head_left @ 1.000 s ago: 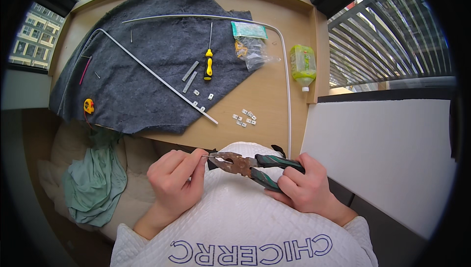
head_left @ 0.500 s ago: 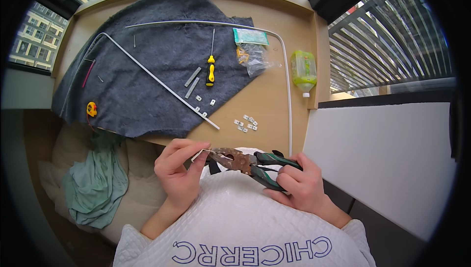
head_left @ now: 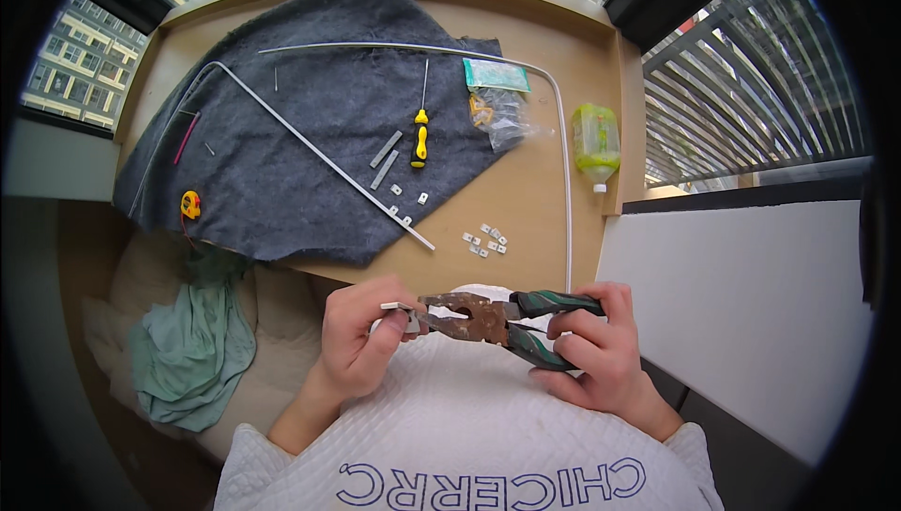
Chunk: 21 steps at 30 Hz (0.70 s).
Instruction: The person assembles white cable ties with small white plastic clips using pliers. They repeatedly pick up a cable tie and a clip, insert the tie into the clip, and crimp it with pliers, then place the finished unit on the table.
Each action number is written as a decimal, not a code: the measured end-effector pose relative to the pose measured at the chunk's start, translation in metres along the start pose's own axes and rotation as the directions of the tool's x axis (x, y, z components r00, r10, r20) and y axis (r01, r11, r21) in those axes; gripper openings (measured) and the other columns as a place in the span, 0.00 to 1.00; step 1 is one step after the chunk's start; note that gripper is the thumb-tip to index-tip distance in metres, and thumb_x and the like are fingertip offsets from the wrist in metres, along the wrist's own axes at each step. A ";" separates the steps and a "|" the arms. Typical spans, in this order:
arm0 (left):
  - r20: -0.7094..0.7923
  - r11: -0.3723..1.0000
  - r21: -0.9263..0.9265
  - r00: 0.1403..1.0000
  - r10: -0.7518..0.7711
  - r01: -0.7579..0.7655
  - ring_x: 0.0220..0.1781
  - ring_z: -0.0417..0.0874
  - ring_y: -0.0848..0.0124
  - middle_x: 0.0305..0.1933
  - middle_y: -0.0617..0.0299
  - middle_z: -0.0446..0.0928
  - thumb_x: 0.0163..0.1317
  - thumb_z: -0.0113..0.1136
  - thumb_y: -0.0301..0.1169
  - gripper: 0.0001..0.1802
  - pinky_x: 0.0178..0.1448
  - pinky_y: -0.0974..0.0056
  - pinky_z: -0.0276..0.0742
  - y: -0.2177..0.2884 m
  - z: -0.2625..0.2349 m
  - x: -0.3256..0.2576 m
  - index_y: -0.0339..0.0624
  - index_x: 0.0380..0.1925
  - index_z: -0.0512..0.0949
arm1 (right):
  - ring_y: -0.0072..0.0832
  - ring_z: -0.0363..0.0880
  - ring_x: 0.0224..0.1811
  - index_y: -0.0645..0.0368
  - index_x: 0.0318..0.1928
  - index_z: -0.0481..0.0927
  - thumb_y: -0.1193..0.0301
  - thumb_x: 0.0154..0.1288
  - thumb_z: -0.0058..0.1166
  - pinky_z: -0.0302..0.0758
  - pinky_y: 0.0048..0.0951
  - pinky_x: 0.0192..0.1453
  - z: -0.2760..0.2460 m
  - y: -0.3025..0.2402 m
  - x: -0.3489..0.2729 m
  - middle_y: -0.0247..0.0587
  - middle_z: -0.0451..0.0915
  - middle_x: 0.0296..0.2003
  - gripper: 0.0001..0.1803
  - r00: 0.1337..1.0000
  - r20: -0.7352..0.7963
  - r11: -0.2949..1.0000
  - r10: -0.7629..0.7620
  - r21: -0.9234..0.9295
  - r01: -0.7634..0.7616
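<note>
Right hand [head_left: 591, 351] around pliers [head_left: 497, 319] handles, left hand [head_left: 361, 337] pinching small metal piece [head_left: 394, 306]

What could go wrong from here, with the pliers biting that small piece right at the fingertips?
1. The left hand pinches the small white piece right at the nose of the rusty pliers, so a slip might nip a fingertip.
2. The right hand squeezes the green handles above the lap, not the table; a dropped piece could vanish into clothing or the floor.
3. The piece is tiny; hard squeezing may deform it.
</note>
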<state>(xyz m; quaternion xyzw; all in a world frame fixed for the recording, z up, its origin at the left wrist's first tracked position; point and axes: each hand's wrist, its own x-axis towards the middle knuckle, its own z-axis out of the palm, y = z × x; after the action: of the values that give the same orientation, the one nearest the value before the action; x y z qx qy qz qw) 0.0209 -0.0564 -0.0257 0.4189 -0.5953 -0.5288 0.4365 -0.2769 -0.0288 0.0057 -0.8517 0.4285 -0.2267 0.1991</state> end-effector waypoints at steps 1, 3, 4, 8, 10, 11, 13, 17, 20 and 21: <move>0.045 0.999 0.033 0.999 0.009 -0.010 0.22 0.70 0.65 0.24 0.57 0.72 0.63 0.51 0.24 0.06 0.29 0.59 0.64 0.003 -0.001 0.000 0.35 0.27 0.74 | 0.48 0.78 0.47 0.53 0.29 0.77 0.56 0.51 0.78 0.68 0.48 0.54 -0.002 0.000 0.001 0.32 0.83 0.37 0.22 1.000 0.008 1.000 0.004 0.012 -0.004; 0.136 0.995 0.098 0.990 0.022 -0.035 0.21 0.69 0.62 0.24 0.55 0.71 0.62 0.52 0.24 0.06 0.28 0.58 0.64 0.006 -0.007 0.001 0.35 0.26 0.72 | 0.48 0.77 0.47 0.53 0.29 0.77 0.56 0.52 0.78 0.69 0.48 0.54 -0.004 0.002 0.003 0.31 0.82 0.36 0.22 1.000 0.028 0.999 -0.012 0.039 0.011; 0.149 0.991 0.121 0.988 0.034 -0.052 0.21 0.69 0.60 0.24 0.55 0.70 0.62 0.52 0.24 0.06 0.29 0.57 0.64 0.005 -0.010 0.001 0.35 0.26 0.72 | 0.48 0.77 0.47 0.54 0.29 0.77 0.56 0.52 0.78 0.69 0.48 0.54 -0.005 0.002 0.004 0.31 0.82 0.36 0.22 0.999 0.038 0.999 -0.020 0.050 0.018; 0.195 0.970 0.217 0.979 0.066 -0.109 0.22 0.69 0.55 0.23 0.53 0.67 0.61 0.52 0.24 0.06 0.29 0.55 0.63 0.008 -0.015 0.002 0.35 0.25 0.70 | 0.48 0.77 0.46 0.54 0.29 0.76 0.57 0.54 0.78 0.71 0.48 0.52 -0.006 0.003 0.005 0.32 0.80 0.34 0.22 0.995 0.093 0.991 -0.023 0.134 0.010; 0.215 0.959 0.252 0.974 0.072 -0.127 0.22 0.69 0.53 0.23 0.52 0.66 0.61 0.53 0.23 0.06 0.29 0.54 0.62 0.009 -0.016 0.003 0.35 0.25 0.69 | 0.47 0.77 0.45 0.55 0.28 0.75 0.57 0.55 0.77 0.72 0.47 0.51 -0.004 0.004 0.004 0.32 0.78 0.32 0.22 0.995 0.101 0.983 -0.005 0.184 -0.013; 0.226 0.955 0.264 0.971 0.075 -0.135 0.22 0.69 0.52 0.23 0.52 0.65 0.60 0.53 0.23 0.06 0.29 0.54 0.62 0.009 -0.016 0.003 0.35 0.25 0.69 | 0.46 0.77 0.43 0.55 0.28 0.75 0.58 0.55 0.77 0.74 0.46 0.49 -0.003 0.006 0.002 0.33 0.77 0.31 0.22 0.992 0.125 0.981 -0.012 0.193 -0.013; 0.230 0.952 0.280 0.971 0.061 -0.126 0.22 0.69 0.51 0.23 0.51 0.65 0.61 0.53 0.23 0.06 0.29 0.53 0.62 0.010 -0.015 0.003 0.35 0.26 0.69 | 0.44 0.78 0.41 0.55 0.27 0.74 0.58 0.55 0.77 0.77 0.44 0.44 -0.004 0.010 -0.002 0.35 0.75 0.28 0.22 0.985 0.170 0.977 -0.025 0.212 -0.012; 0.203 0.954 0.296 0.979 -0.004 -0.058 0.23 0.70 0.49 0.23 0.50 0.66 0.62 0.53 0.23 0.06 0.30 0.52 0.63 0.012 -0.009 0.003 0.34 0.26 0.69 | 0.40 0.79 0.35 0.55 0.28 0.74 0.59 0.53 0.78 0.79 0.40 0.34 -0.008 0.007 0.000 0.36 0.74 0.27 0.22 0.984 0.175 0.996 -0.015 0.086 0.000; 0.190 0.944 0.328 0.981 -0.033 -0.032 0.25 0.71 0.48 0.24 0.48 0.68 0.63 0.54 0.23 0.07 0.31 0.51 0.65 0.008 -0.009 0.002 0.33 0.27 0.71 | 0.42 0.81 0.34 0.57 0.38 0.78 0.62 0.51 0.78 0.80 0.41 0.33 0.001 0.007 -0.004 0.39 0.77 0.32 0.22 0.995 0.079 0.996 0.065 0.056 -0.069; 0.186 0.939 0.342 0.982 -0.038 -0.028 0.25 0.72 0.47 0.24 0.47 0.69 0.64 0.54 0.23 0.07 0.31 0.51 0.65 0.006 -0.009 0.002 0.33 0.27 0.71 | 0.44 0.82 0.34 0.57 0.42 0.79 0.63 0.51 0.77 0.80 0.42 0.34 0.005 0.004 -0.007 0.40 0.78 0.33 0.23 0.987 0.050 0.984 0.151 0.087 -0.155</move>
<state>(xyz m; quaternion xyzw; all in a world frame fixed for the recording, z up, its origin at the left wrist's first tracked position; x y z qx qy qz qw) 0.0292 -0.0601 -0.0186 0.4378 -0.7159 -0.4556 0.2968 -0.2808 -0.0248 -0.0021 -0.8112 0.4774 -0.2113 0.2635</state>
